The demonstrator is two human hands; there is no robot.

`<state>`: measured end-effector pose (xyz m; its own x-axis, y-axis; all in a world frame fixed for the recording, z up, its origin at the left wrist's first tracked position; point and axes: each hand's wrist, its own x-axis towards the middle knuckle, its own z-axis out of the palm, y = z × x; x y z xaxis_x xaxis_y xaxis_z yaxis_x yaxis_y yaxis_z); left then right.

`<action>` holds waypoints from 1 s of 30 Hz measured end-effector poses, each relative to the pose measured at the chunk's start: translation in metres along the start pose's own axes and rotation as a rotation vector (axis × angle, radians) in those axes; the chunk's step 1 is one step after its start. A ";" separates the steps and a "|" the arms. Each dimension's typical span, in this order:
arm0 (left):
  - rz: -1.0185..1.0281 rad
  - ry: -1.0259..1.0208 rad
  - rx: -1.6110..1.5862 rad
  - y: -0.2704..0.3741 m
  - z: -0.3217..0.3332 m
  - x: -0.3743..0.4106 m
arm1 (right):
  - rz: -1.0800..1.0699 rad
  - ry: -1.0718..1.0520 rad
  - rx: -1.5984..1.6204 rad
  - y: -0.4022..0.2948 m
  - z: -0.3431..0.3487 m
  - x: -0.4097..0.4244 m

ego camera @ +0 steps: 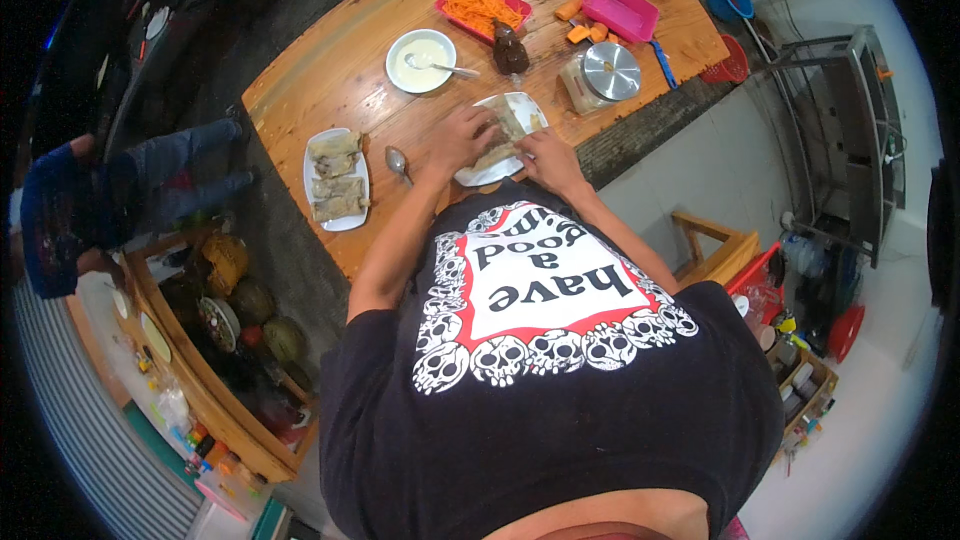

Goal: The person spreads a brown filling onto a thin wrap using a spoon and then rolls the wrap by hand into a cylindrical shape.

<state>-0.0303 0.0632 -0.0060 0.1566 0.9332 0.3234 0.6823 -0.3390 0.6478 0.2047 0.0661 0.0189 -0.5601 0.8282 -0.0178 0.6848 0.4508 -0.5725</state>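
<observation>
In front of me on the wooden table lies a white plate [491, 178] with a thin, pale brown wrapper [510, 120] spread over it. My left hand [463, 139] has its curled fingers at the left edge of this wrapper. At the right edge, my right hand [551, 159] pinches it with thumb and fingertips. Some of the wrapper is hidden under my fingers. A metal spoon [396, 160] lies left of my left hand. Beyond it, a white oblong plate [346, 223] bears several filled rolls [339, 186].
On the wooden table [322, 82] stand a white bowl of pale batter [420, 75] with a spoon, a pink tray of shredded carrot [480, 4], a dark-filled plastic bag [510, 51], a lidded jar [611, 73], a pink tray [621, 7], carrot pieces [579, 34] and a blue-handled tool [664, 64]. Another person [82, 202] is at left.
</observation>
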 end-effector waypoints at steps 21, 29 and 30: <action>-0.512 0.220 -0.012 0.018 -0.071 -0.095 | 0.150 0.068 -0.010 -0.003 -0.006 0.027; -0.483 0.239 -0.039 0.020 -0.110 -0.122 | 0.174 0.066 0.195 -0.054 0.023 0.039; -0.435 0.252 -0.033 0.018 -0.108 -0.124 | 0.147 0.044 0.258 -0.066 0.021 0.045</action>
<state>-0.1144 -0.0717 0.0397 -0.3175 0.9325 0.1722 0.6221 0.0677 0.7800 0.1246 0.0663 0.0391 -0.4390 0.8946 -0.0837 0.6126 0.2298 -0.7562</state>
